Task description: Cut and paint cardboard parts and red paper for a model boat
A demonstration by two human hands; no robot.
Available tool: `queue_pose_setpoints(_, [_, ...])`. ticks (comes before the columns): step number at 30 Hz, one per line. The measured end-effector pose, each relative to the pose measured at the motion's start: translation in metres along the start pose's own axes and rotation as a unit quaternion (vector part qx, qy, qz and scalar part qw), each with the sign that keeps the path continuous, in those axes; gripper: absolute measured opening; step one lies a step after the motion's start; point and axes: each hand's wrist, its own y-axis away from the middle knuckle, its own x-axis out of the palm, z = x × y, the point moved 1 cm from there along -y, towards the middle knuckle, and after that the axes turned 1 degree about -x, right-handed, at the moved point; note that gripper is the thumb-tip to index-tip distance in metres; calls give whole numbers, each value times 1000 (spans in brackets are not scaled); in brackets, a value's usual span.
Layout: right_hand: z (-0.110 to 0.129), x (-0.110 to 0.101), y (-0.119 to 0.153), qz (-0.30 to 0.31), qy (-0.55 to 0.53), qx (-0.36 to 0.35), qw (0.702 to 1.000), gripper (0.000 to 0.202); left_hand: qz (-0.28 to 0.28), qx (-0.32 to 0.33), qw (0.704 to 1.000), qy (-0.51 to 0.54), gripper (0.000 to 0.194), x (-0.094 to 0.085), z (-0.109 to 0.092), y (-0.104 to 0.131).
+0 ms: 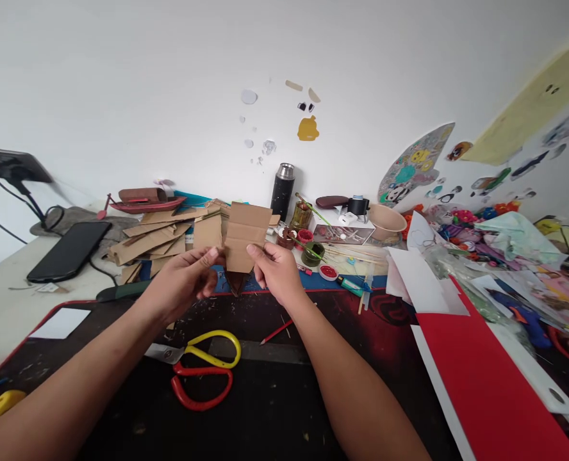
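I have a creased card (248,234) raised over the far part of the mat (265,416), its broad face towards me. My right fingers (261,275) are closed on its lower right part, the thumb flat on the near face and the others curled behind and below. My left fingers (209,280) are curled with little gap, thumb on top, right beside the card's left edge; I cannot tell whether they pinch it. Just below the card shows a dark brown point (236,282). Scissors (202,370) lie nearer me, a pencil (275,333) to their right, scraps (152,240) far left.
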Motion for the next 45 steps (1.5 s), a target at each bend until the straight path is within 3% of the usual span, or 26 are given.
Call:
queue_pose_setpoints(3, [0, 2, 0, 20, -66, 41, 997, 55, 12, -37, 998, 56, 31, 3, 7, -1])
queue_pose_setpoints(9, [3, 9, 2, 65, -122, 61, 989, 59, -26, 7, 995, 92, 33, 4, 11, -3])
queue_pose_setpoints(16, [-3, 13, 3, 66, -148, 63, 985, 58, -27, 10, 994, 101, 37, 6, 12, 0])
queue_pose_setpoints(23, [-1, 15, 5, 81, -158, 64, 982, 58, -61, 85, 994, 21, 38, 9, 10, 6])
queue_pose_setpoints(26, [-1, 13, 3, 69, -146, 72, 984, 61, -79, 86, 993, -3, 40, 10, 11, 7])
queue_pose_setpoints(33, [-6, 12, 1, 19, -145, 69, 987, 66, -40, 71, 996, -46, 51, 10, 12, 8])
queue_pose_setpoints(45, [-5, 20, 6, 29, -129, 55, 990, 64, -61, 85, 992, -66, 22, 6, 11, 6])
